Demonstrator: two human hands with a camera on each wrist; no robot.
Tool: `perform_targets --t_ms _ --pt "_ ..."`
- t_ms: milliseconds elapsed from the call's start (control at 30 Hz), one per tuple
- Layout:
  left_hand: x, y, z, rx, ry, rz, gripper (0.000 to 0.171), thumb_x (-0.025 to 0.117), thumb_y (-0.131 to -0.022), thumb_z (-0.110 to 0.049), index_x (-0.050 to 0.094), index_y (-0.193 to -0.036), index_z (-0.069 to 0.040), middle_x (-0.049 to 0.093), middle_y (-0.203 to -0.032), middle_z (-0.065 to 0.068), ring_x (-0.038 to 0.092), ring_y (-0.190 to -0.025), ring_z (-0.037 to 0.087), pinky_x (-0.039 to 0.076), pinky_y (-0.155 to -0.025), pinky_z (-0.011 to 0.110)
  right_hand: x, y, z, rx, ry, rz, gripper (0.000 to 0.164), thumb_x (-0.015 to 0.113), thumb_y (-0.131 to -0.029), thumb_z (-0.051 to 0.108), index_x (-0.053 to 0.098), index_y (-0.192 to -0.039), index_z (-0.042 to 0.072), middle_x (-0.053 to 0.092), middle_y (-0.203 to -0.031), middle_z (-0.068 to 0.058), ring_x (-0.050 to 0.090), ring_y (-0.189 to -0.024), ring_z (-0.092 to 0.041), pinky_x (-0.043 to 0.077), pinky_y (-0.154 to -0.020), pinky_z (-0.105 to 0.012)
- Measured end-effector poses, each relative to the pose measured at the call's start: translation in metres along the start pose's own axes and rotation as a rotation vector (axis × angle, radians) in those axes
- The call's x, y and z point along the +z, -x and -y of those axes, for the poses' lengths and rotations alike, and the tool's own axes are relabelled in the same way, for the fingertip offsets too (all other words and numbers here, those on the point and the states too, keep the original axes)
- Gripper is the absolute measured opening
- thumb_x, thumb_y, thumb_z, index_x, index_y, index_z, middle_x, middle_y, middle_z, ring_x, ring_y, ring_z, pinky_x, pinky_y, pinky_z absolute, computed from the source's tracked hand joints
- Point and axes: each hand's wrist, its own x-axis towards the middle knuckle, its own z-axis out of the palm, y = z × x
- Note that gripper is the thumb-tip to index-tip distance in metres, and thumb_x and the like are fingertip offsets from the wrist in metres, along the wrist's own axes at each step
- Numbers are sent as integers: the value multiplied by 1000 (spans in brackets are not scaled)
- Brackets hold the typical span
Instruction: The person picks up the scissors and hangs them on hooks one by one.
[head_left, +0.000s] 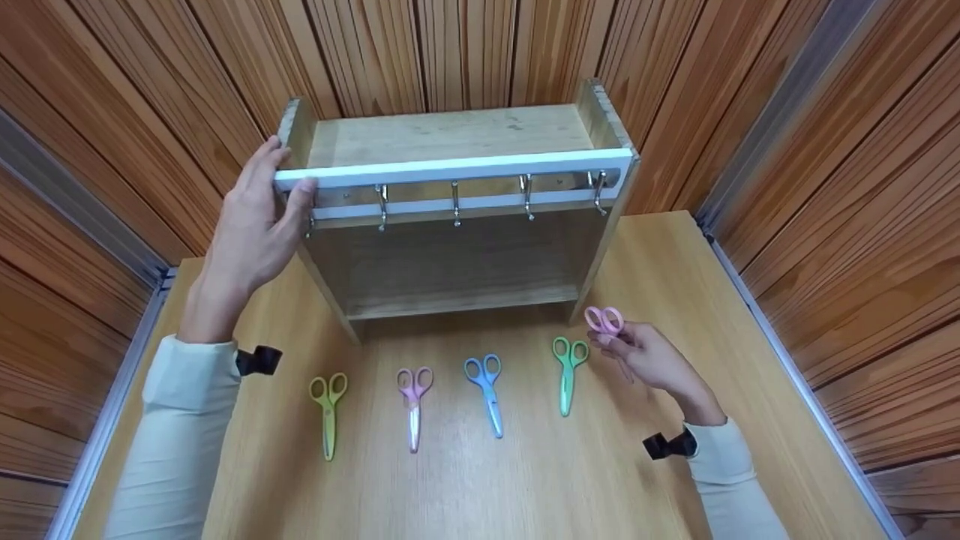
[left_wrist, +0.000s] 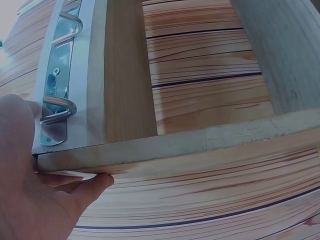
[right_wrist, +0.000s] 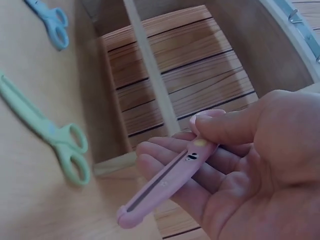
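Observation:
My left hand [head_left: 251,217] grips the upper left corner of a small wooden shelf [head_left: 450,139], thumb at the front rail and fingers along the outer side. The left wrist view shows the fingertips [left_wrist: 102,182] against the side board. A white rail [head_left: 450,171] with several metal hooks [head_left: 456,202] runs across the shelf's front. My right hand [head_left: 652,356] pinches pink scissors [right_wrist: 172,175] near the handle, thumb on top and fingers beneath. In the head view their handle loops point up, close to the shelf's lower right. Green scissors [head_left: 567,375] lie just left of that hand.
Blue scissors [head_left: 486,394], purple-pink scissors [head_left: 414,409] and yellow-green scissors [head_left: 328,412] lie in a row on the wooden table [head_left: 540,487] in front of the shelf. Wood-panelled walls [head_left: 465,52] stand behind and at both sides, with metal edging [head_left: 795,360] along the table.

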Motion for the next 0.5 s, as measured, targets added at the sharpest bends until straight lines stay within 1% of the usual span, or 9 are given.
perform_targets --t_ms 33,100,167,200,233,267,333,400,500 --pt "0 0 -1 -6 0 2 66 46 -111 -43 32 -163 -5 20 -177 13 23 -163 40 18 -133 61 -1 -2 3 -11 5 5 31 52 -110 11 67 -130 -7 71 -130 -28 76 -104 -21 64 -90 -29" --pt "-1 0 -3 -13 2 5 67 46 -111 -45 32 -164 -5 19 -177 13 22 -163 40 17 -133 60 -3 -4 10 -18 10 13 30 53 -110 12 69 -130 -4 74 -124 -25 73 -84 -12 62 -72 -24" --pt "-1 0 -4 -20 7 8 68 46 -111 -45 31 -164 -5 19 -177 13 21 -163 39 17 -133 60 -4 -7 17 -32 3 21 29 55 -110 15 70 -129 0 76 -119 -22 67 -68 -21 53 -57 -23" --pt "-1 0 -4 -22 7 9 68 46 -111 -46 31 -164 -5 19 -177 13 21 -163 39 17 -133 60 -5 -8 21 -39 2 23 29 56 -110 17 71 -129 1 77 -117 -20 68 -69 -26 52 -57 -21" --pt "0 0 -5 -25 7 9 69 45 -111 -46 31 -164 -5 18 -177 13 21 -163 39 17 -133 60 -5 -9 24 -46 -4 28 29 58 -109 19 72 -128 3 78 -115 -19 63 -63 -28 52 -56 -22" --pt "0 0 -5 -29 7 10 69 45 -111 -47 31 -164 -5 18 -177 13 21 -163 39 17 -133 60 -6 -9 28 -45 -4 30 28 60 -108 20 73 -128 5 78 -114 -17 62 -64 -31 47 -51 -23" --pt "0 0 -6 -35 7 13 70 45 -111 -48 30 -164 -6 17 -178 13 20 -164 39 17 -133 60 -7 -10 35 -62 -14 40 29 62 -107 22 73 -128 6 79 -119 -16 71 -75 -29 47 -56 -22" --pt "0 0 -6 -39 3 15 71 44 -111 -49 30 -164 -6 17 -178 12 20 -164 39 17 -133 60 -7 -12 42 -77 -20 51 30 64 -106 23 73 -130 6 78 -124 -15 76 -88 -17 50 -62 -21" --pt "0 1 -6 -39 -2 9 71 44 -110 -51 31 -164 -6 17 -178 12 21 -164 38 17 -133 60 -8 -15 52 -120 -29 68 31 64 -106 21 72 -130 4 76 -129 -16 75 -109 -1 54 -76 -18"
